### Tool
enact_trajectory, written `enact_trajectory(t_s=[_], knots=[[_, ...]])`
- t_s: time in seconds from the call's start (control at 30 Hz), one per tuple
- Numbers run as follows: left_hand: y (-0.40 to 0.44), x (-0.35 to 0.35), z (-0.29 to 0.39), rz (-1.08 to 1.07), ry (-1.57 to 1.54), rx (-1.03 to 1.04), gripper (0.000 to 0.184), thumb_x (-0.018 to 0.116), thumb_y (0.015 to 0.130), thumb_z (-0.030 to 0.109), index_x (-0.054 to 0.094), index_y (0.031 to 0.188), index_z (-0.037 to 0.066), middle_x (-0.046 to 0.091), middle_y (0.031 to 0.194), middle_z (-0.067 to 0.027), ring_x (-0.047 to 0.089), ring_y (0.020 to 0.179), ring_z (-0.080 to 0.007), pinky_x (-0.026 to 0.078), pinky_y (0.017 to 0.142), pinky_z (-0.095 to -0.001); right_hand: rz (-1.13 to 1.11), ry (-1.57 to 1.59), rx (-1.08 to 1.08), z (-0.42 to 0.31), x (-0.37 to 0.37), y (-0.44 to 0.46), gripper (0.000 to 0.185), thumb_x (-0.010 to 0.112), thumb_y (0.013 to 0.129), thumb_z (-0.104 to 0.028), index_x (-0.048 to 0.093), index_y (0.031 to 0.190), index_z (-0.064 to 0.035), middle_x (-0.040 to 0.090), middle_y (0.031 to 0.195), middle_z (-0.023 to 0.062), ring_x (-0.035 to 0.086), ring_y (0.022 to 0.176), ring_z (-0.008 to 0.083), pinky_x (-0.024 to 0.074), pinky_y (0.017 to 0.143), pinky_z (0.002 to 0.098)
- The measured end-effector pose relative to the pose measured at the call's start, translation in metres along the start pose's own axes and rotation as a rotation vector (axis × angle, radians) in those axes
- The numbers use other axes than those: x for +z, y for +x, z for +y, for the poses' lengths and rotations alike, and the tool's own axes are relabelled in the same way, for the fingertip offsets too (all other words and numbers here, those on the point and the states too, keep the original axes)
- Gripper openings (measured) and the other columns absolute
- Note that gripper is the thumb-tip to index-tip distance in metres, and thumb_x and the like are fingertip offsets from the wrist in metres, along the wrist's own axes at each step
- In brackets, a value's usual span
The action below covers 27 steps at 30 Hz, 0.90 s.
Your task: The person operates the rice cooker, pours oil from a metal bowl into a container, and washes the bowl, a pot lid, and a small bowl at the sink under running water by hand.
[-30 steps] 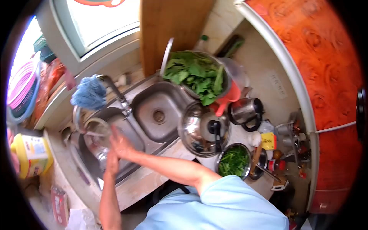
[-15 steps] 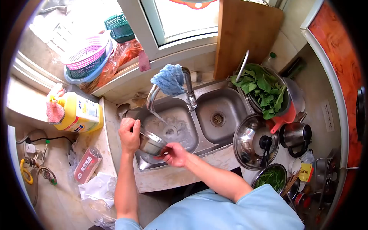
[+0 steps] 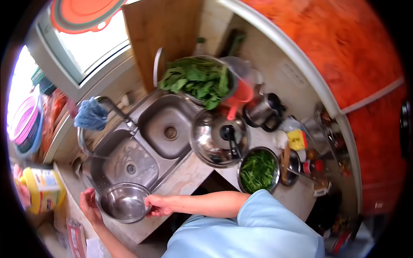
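A shiny steel bowl [image 3: 124,203], tilted toward me, is held over the front edge of the sink. My right hand [image 3: 158,205] grips its right rim, thumb on top and fingers curled beneath. Close to the bowl's left side is my left hand [image 3: 89,207], fingers raised and apart; whether it touches the rim I cannot tell. Behind the bowl lies the wet left sink basin [image 3: 112,165]. A curved faucet [image 3: 80,139] with a blue cloth [image 3: 91,114] draped over it stands above that basin.
Leafy greens [image 3: 198,79] fill a pot behind the right basin [image 3: 165,114]. A steel lid [image 3: 206,144], a bowl of cut greens [image 3: 259,170], a red-handled strainer [image 3: 236,101] and a kettle [image 3: 260,109] crowd the right counter. A yellow jug [image 3: 43,189] stands at left.
My view has swung to the right. The bowl has come out of the basin toward me, its inside now facing up. My left hand has loosened from it, and the water stream no longer shows.
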<state>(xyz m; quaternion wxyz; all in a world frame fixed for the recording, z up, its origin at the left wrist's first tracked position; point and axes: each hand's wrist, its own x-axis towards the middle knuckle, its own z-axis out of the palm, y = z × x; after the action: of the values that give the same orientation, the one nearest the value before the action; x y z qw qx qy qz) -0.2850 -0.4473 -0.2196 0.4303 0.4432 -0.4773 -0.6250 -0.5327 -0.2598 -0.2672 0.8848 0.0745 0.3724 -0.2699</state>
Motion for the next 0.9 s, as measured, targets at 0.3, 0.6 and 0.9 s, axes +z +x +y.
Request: enact_trajectory(t_s=[0.3,0.6,0.9], knots=[[0.026,0.037,-0.165,-0.274,0.606,-0.05,0.031,0.062,0.09,0.005,0.064,0.119,-0.003,0.056,0.135,-0.0216,0.054,0.125,-0.0258,0.04,0.105,-0.0338,0.648,-0.141,-0.897,0.081,-0.016,-0.215,0.026,0.052,0.092,-0.021,0.064,0.089,0.0026,0.063,0.065,0.0092,0.06,0.047,0.0163,0.0487,0.042,0.0271],[-0.093,0.333,-0.111,-0.693,0.327,-0.517,0.036,0.062,0.095,0.027,0.061,0.124,0.006,0.068,0.113,-0.0058,0.065,0.097,-0.0154,0.049,0.082,-0.0298,1.161,0.729,-1.429,0.2,-0.17,-0.365,0.021,0.059,0.086,-0.022,0.059,0.091,-0.0012,0.065,0.074,0.0104,0.061,0.051,0.0197,0.0468,0.04,0.031],[-0.108,0.509,-0.139,-0.752,0.014,-1.044,0.048,0.06,0.094,0.043,0.054,0.125,0.007,0.066,0.104,-0.009,0.065,0.09,-0.0215,0.05,0.07,-0.034,1.428,1.229,-1.437,0.378,-0.284,-0.367,0.025,0.055,0.085,-0.024,0.055,0.1,-0.0045,0.064,0.083,0.0097,0.058,0.059,0.0199,0.0464,0.045,0.0318]])
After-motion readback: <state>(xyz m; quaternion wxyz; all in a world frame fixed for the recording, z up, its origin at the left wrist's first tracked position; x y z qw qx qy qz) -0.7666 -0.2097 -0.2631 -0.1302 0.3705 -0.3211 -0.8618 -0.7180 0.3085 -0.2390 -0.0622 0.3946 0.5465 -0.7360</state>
